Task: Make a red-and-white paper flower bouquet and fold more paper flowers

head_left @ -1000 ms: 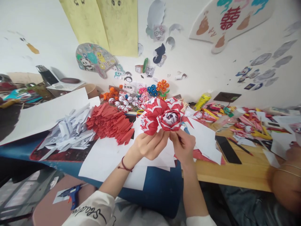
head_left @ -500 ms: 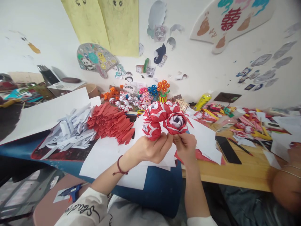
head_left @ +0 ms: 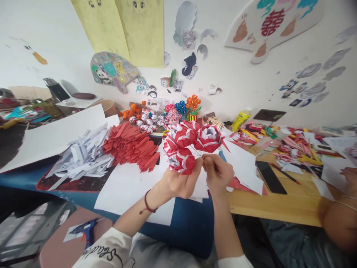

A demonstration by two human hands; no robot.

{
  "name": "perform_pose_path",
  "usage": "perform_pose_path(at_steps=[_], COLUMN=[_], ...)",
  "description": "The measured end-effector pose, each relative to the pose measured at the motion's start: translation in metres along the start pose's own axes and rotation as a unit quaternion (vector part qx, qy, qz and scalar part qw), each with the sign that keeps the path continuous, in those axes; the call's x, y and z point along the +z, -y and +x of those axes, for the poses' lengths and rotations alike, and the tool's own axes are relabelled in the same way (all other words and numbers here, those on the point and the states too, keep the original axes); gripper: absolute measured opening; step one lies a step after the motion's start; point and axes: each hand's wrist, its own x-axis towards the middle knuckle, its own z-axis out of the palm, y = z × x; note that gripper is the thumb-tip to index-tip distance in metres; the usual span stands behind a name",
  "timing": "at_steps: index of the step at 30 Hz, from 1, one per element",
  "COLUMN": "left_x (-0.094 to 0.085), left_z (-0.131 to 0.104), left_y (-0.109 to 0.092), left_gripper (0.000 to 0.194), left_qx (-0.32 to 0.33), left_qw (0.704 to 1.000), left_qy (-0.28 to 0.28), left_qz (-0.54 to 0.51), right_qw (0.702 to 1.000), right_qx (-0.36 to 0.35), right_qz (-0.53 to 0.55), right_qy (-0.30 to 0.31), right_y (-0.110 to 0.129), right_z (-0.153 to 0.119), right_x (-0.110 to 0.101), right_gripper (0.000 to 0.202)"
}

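Over the table's front edge I hold a bunch of red-and-white folded paper flowers (head_left: 192, 143) on thin wire stems. My left hand (head_left: 180, 182) grips the stems from below, its thumb against the lowest flower. My right hand (head_left: 219, 173) pinches the stems just right of it, under the right-hand flower. White paper sheets (head_left: 131, 190) lie beneath both hands.
A pile of red folded paper pieces (head_left: 131, 145) and a pile of white ones (head_left: 83, 156) lie to the left. A black phone (head_left: 270, 176) rests on the wooden table to the right, amid paper scraps. Small paper flowers (head_left: 178, 108) stand by the wall. Another person's arm (head_left: 338, 219) shows at far right. A blue glue gun (head_left: 86, 230) lies on a stool at lower left.
The flower bunch has turned and spread: the right flower has tipped away and another has dropped low by my left thumb. My right fingers have shifted on the stems.
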Motion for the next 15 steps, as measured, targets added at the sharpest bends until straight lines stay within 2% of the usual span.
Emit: perform_pose_path(at_steps=[4, 8, 12, 15], left_x=[0.007, 0.011, 0.011, 0.011], left_z=[-0.002, 0.0, 0.004, 0.006], left_y=[-0.01, -0.021, -0.023, -0.021], left_gripper=[0.026, 0.013, 0.013, 0.022], left_qx=[-0.119, -0.25, -0.297, -0.287], left_qw=[0.992, 0.965, 0.949, 0.951], left_qy=[0.003, 0.004, 0.033, 0.001], left_qz=[-0.036, -0.077, -0.106, -0.114], right_qw=[0.997, 0.99, 0.985, 0.982], right_qx=[0.043, 0.074, 0.084, 0.102], right_qz=[0.055, 0.115, 0.15, 0.162], right_qy=[-0.01, -0.015, -0.012, -0.005], right_y=[0.0, -0.007, -0.015, -0.019], right_z=[-0.001, -0.002, -0.004, -0.005], right_x=[0.005, 0.009, 0.009, 0.007], right_gripper=[0.028, 0.03, 0.026, 0.022])
